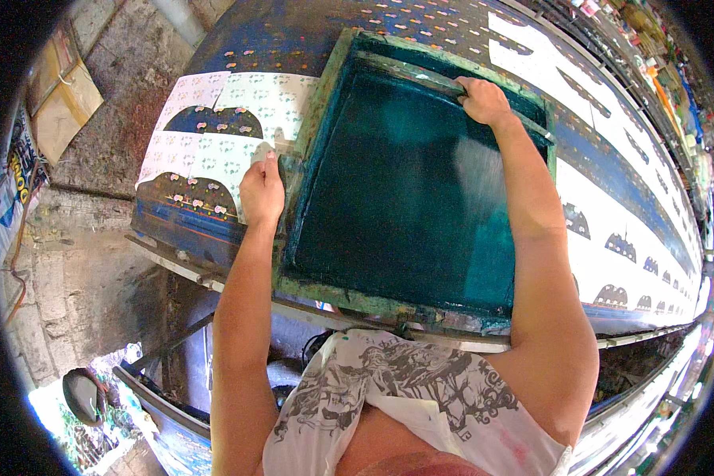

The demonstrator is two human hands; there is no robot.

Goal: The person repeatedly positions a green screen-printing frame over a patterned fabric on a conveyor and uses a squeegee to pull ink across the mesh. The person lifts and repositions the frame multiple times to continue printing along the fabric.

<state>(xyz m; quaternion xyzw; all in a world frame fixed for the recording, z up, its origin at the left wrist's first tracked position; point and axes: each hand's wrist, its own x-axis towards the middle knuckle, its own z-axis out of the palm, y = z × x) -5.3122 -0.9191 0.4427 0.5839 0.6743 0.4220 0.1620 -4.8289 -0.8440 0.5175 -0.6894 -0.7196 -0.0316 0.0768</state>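
A screen-printing frame (349,295) with a worn greenish rim lies on the long table before me. Its mesh (389,190) is dark teal, with a lighter patch at the lower right. My right hand (485,101) is closed on a long squeegee (412,73), which spans the far end inside the frame. At the frame's left side, my left hand (262,190) is closed with the thumb up, on what looks like a short piece jutting from the frame. Its fingers are partly hidden. White cut pieces (266,94) with small printed motifs lie beside it.
The dark blue printing table (420,28) curves away, bearing rows of small prints. More white pieces (611,174) with dark arched gaps lie right of the frame. A metal rail (178,266) edges the table's near side. Stained concrete floor (75,246) shows at left.
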